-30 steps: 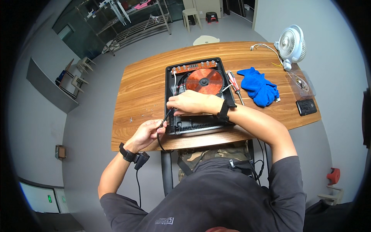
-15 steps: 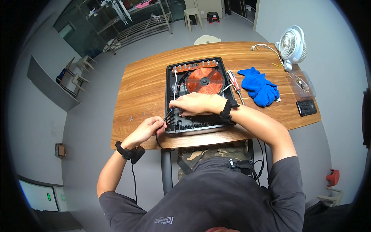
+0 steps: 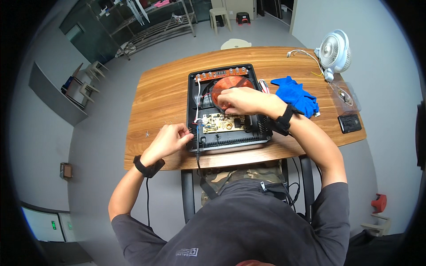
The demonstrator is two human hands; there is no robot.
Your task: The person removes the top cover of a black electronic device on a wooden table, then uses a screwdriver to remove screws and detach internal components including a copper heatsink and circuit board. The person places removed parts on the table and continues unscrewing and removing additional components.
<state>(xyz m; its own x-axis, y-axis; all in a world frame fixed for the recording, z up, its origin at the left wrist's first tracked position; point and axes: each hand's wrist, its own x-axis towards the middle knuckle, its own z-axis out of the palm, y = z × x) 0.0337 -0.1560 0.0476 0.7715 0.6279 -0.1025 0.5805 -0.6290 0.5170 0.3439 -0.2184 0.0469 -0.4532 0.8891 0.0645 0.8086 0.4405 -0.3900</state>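
Observation:
An opened induction cooker's black housing (image 3: 192,97) lies on the table, holding a round copper coil (image 3: 230,81) and a pale circuit board (image 3: 216,124). My left hand (image 3: 169,142) is at the housing's left edge, fingers loosely bent, with no cord in it. A black power cord (image 3: 198,155) leaves the near left part of the housing and hangs over the table edge. Over the coil's near part, my right hand (image 3: 242,101) points down with fingers drawn together; their tips and anything between them are hard to make out. White wires (image 3: 198,97) run along the left inside.
Right of the housing are a partly hidden red-and-white screwdriver (image 3: 264,86) and a blue cloth (image 3: 295,97). Farther right stand a white fan (image 3: 333,52), a clear plastic box (image 3: 348,98) and a black phone-like object (image 3: 349,123). Small metal bits (image 3: 147,133) lie at left.
My right hand has moved up and right from the housing's left side to the coil, uncovering the circuit board. My left hand has let go of the power cord.

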